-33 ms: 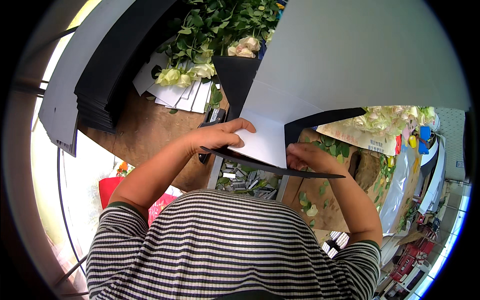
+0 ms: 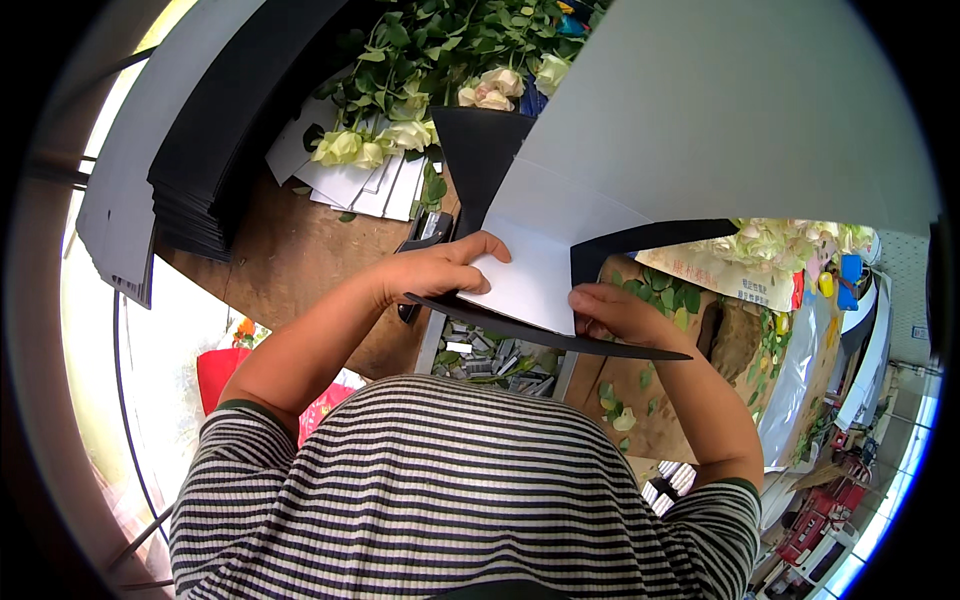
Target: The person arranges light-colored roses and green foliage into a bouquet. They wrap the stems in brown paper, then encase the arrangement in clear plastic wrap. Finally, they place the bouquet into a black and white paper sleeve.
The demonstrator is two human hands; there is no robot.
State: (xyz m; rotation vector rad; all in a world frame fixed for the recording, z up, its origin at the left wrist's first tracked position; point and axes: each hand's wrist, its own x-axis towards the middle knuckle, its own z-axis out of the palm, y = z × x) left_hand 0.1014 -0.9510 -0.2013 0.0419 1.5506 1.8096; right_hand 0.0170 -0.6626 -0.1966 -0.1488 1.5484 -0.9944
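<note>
Box [image 2: 560,195], half-folded, black outside and pale inside, sits right between the two hands above the bench's [image 2: 320,235] near edge, over a tray [image 2: 428,345] of scraps. Left hand [image 2: 430,272] is at the left end of the white floor [image 2: 525,280], thumb and forefinger spread apart on it; other fingers are hidden, so can't tell if it's clamped. Right hand [image 2: 625,312] looks pinched on the near right corner, where the black side flap [image 2: 650,238] comes in. So that corner's clearly the right hand's. The near flap [image 2: 550,340] runs long ways left to right, just on the body side of both hands, while the big grey panel [image 2: 720,100] stretches off toward the far right.
</note>
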